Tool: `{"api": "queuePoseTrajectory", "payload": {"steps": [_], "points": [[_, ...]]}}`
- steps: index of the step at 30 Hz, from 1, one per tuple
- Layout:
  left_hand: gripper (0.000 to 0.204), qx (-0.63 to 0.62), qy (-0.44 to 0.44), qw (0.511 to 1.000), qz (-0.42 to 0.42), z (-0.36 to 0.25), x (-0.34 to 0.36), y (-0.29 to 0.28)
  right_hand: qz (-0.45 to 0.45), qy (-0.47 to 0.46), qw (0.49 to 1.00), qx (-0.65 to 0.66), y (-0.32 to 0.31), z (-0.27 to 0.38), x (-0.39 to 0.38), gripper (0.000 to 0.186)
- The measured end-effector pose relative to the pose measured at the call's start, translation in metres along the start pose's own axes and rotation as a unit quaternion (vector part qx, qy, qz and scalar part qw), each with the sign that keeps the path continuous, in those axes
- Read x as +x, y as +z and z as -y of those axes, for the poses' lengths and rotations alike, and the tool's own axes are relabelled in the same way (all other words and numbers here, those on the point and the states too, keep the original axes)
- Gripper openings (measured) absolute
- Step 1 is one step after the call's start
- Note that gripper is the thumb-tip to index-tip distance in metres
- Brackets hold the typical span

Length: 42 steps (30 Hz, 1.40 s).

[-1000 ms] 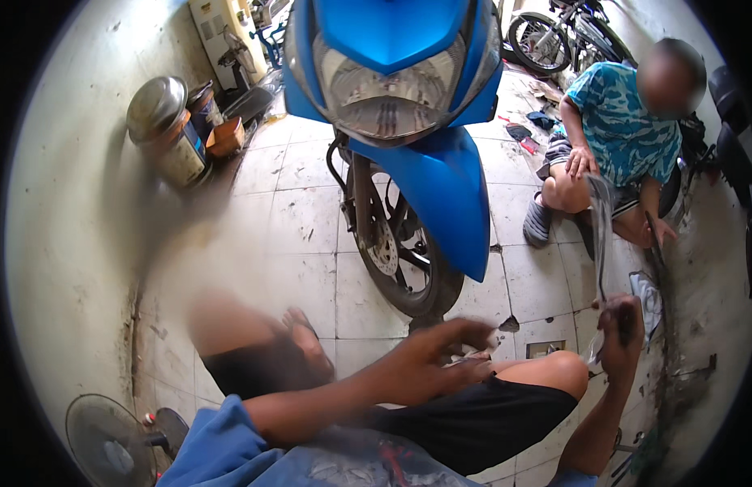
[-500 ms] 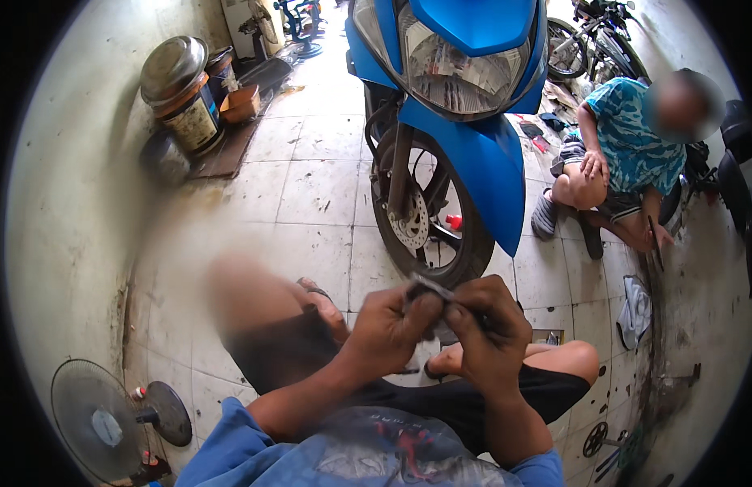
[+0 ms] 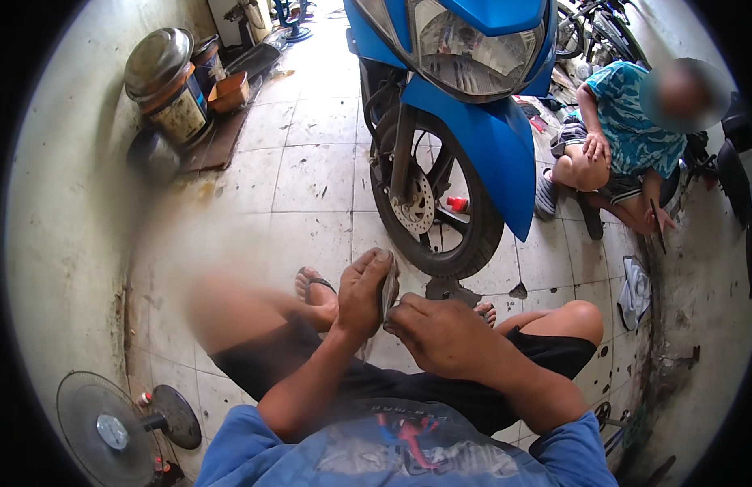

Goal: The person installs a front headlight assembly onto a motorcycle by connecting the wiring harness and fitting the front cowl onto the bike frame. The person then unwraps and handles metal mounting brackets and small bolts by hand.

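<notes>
My left hand (image 3: 361, 292) is closed around a thin, flat grey piece (image 3: 389, 284), held on edge above my lap with the thumb at its upper end. What kind of part it is, I cannot make out. With its fingers pinched together, my right hand (image 3: 441, 334) grips the lower end of the same piece. Just beyond both hands stands the front wheel (image 3: 477, 252) of a blue scooter (image 3: 502, 162), with its brake disc (image 3: 415, 207) showing on the left side.
At the right a person (image 3: 627, 138) sits low, holding a dark thin tool (image 3: 658, 226). A grey-white cloth (image 3: 634, 294) lies by the wall. A fan (image 3: 108, 430) stands at lower left. Lidded buckets (image 3: 175, 105) and an orange tub (image 3: 228, 93) sit at upper left.
Both hands have shifted left, and the grey piece has turned from lying nearly crosswise to standing upright. My right hand has moved to its lower end. The whole view has shifted slightly.
</notes>
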<state>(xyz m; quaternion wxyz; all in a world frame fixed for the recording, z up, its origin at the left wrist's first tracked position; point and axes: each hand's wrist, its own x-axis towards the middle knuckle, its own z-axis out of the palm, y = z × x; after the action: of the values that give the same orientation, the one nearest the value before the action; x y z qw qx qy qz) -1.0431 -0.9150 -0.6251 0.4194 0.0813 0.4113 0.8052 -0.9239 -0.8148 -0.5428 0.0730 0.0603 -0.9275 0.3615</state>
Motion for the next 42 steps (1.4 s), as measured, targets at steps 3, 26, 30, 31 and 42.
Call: {"api": "queuePoseTrajectory", "payload": {"steps": [3,26,30,31,42], "points": [[0.019,-0.061,-0.030,0.998,0.008,0.001,-0.002,0.004,-0.025,-0.003,1.000,-0.011,0.003,-0.022,0.007,0.012],[0.041,0.140,0.183,0.939,-0.255,-0.002,0.037,-0.046,-0.431,0.283,0.783,0.347,0.115,-0.134,0.014,0.030],[0.028,0.122,0.159,0.960,-0.195,-0.002,0.032,-0.040,-0.113,0.195,0.952,0.206,0.057,-0.069,0.042,0.025],[0.025,0.111,0.136,0.968,-0.181,-0.002,0.033,-0.029,-0.106,0.227,0.946,0.207,0.054,-0.072,0.042,0.026],[0.029,-0.043,0.152,0.902,-0.401,-0.051,0.080,-0.067,-0.469,0.210,0.741,0.433,-0.015,-0.059,-0.014,0.027]]}}
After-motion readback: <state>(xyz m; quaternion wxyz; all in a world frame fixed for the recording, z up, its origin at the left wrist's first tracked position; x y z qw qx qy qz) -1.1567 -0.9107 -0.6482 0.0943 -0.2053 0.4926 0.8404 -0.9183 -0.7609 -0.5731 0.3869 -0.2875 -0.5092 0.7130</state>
